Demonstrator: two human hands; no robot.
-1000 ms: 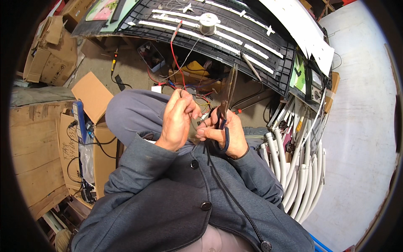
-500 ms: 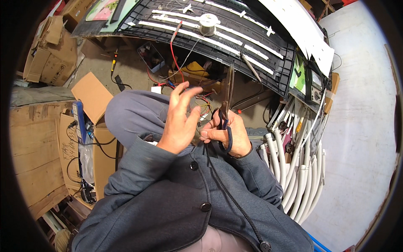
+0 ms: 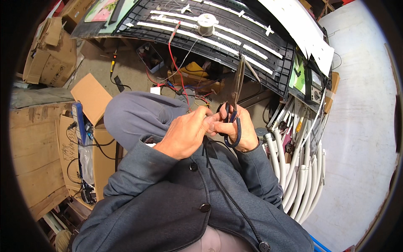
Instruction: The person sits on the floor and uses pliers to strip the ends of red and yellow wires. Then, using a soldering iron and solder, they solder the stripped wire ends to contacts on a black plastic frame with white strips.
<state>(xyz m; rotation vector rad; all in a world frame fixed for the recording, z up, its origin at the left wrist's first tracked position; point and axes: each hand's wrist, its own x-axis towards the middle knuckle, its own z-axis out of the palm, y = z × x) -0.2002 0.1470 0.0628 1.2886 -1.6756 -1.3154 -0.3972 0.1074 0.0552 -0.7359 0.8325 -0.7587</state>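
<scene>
while my left hand (image 3: 184, 133) and right hand (image 3: 243, 126) meet beside my grey-clad knee (image 3: 130, 119), the scissors (image 3: 236, 100) sit in the right, blades aimed away from me toward the black panel (image 3: 285, 68). my right fingers are curled around the handle loops; my left fingers bunch against the right fingertips, and whether they grip anything i cannot tell, since that meeting point is hidden. i judge the handling to be midway: the blades point clear of the fingertips, so nothing is being cut, no finished piece shows, and how much is left i cannot say.

the blades are long, slim, dull metal, the loops smooth and dark blue. the panel looks like ribbed hard plastic, with narrow white strips (image 3: 255, 51) and a round spool (image 3: 206, 26) on it. a red lead (image 3: 172, 56) droops limply near its edge. my jacket (image 3: 168, 197) is matte grey cloth with glossy buttons (image 3: 205, 208); pale, smooth tubes (image 3: 273, 154) curve at my right.
</scene>
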